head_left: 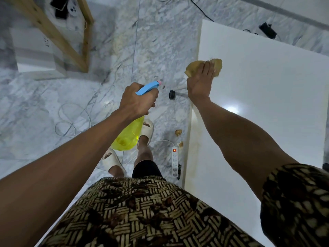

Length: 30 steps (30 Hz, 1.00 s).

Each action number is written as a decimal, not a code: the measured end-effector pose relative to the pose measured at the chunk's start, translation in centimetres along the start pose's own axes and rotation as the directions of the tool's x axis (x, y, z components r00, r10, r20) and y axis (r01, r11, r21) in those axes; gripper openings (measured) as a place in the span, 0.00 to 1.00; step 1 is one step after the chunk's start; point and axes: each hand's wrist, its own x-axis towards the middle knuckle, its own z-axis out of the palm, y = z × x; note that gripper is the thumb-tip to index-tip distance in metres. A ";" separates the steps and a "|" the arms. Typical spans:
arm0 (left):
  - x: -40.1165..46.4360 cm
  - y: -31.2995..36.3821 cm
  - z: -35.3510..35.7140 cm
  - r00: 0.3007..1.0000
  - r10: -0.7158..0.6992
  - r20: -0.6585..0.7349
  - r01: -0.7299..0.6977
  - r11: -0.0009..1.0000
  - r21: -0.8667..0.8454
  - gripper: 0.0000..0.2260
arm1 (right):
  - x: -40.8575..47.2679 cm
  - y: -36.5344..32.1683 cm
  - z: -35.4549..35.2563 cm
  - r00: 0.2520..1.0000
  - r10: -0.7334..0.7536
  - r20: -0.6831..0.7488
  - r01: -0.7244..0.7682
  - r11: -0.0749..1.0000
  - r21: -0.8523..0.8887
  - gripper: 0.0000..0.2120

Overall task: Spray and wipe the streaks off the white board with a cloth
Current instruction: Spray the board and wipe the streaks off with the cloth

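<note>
White board [263, 107] lies flat under our right hand [200, 82] and stretches away to the right of it. Our right hand presses a yellowish cloth [194, 67] on the board near its left edge, with the fingers spread over the cloth and slightly bent. Brownish streaks [195, 139] show along the left edge of the board, nearer to us than this hand. Our left hand [138, 98] is to the left of the right one, apart from the board, over the marble floor [53, 97]. Its fingers are curled around the neck of a spray bottle [129, 134] with a blue head and a yellow body, and the nozzle points toward the board. Below the hands we see a white power strip [174, 161] on the floor, just beside the board.
</note>
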 end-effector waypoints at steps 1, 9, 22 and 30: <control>-0.2 -0.3 -0.2 1.000 0.002 0.002 -0.002 1.000 0.005 0.10 | -1.0 0.2 0.1 1.000 -0.011 0.003 0.011 1.000 -0.009 0.34; -3.4 -3.0 -0.6 0.995 0.069 0.072 -0.074 0.995 0.065 0.10 | -10.4 0.8 1.0 0.998 0.040 -0.041 -0.040 0.999 -0.002 0.34; -12.3 -10.9 3.1 0.955 0.145 0.258 -0.193 0.966 0.171 0.12 | -29.6 2.2 2.7 0.987 0.136 -0.086 -0.133 0.990 0.042 0.32; -17.7 -15.7 7.1 0.938 0.109 0.328 -0.193 0.953 0.233 0.11 | -40.3 2.8 3.5 0.980 0.196 -0.028 -0.194 0.979 0.056 0.32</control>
